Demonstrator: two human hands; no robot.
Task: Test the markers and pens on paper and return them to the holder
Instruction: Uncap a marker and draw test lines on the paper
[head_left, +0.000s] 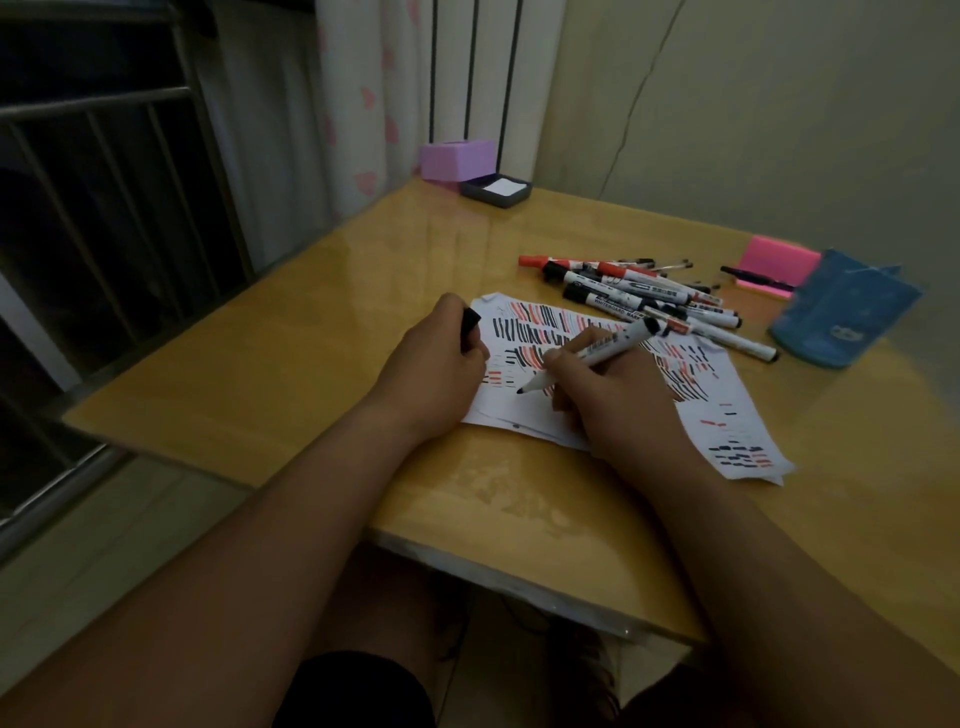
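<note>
Gripping an uncapped black marker (597, 353) in the right hand (613, 400), centre of the frame, with the tip down and touching the paper (727, 415) at a bare patch near its lower-left part. Slanted up and to the right from there. Clutching the marker's black cap (470, 325) in the left hand (436, 364) with the fingers curled round it and that hand resting on the sheet's left edge. Loads of short black and red strokes in rows all over the sheet.

Just above the paper, right of centre: a messy pile of markers and pens (649, 296), red and black caps mixed, a few of them lying over the sheet's top edge. Further right, a blue fabric pouch (841, 317) on the worktop (311, 338), with a pink sticky-note pad (779, 257) just behind it and a dark pen (756, 278) lying across the pad.

Way up at the far corner, top middle of the frame: a purple box (457, 158) right beside a dark tray (496, 189) with white slips inside.
</note>
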